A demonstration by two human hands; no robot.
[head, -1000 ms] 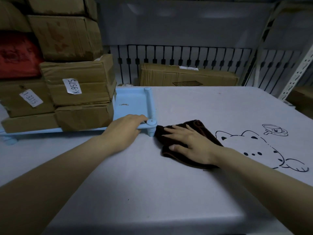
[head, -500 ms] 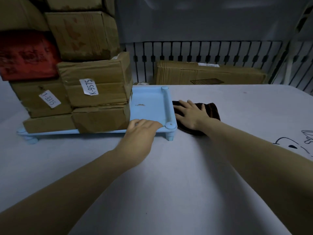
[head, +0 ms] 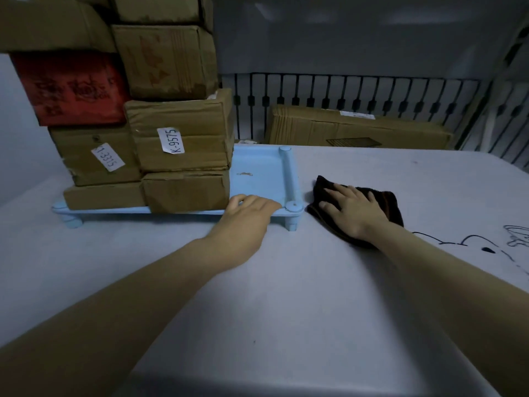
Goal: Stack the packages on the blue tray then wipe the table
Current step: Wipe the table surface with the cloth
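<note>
The packages (head: pixel 177 144) stand stacked on the left part of the blue tray (head: pixel 262 173), so the stacking looks done and the wiping is the step in hand. The dark cloth (head: pixel 383 206) lies flat on the counter (head: pixel 286 296) just to the right of the tray's right rail, close to its near corner post. The right hand (head: pixel 353 209) lies on top of the cloth with its fingers spread and straight, pressing it down rather than gripping it. The left hand (head: pixel 247 214) rests on the tray's near edge beside the lowest brown package, fingers curled over the rim, seemingly steadying the tray.

What matters for the next stroke is that the cloth sits between the tray on its left and the wide bare counter on its right and toward the person. The tray blocks any sweep leftward, so the cloth can run along the tray's side, away or back, or out to the right toward the drawn cartoon lines (head: pixel 486 247). The right hand is the one on the cloth; the left is nearer the tray and is best placed to hold it in place.
</note>
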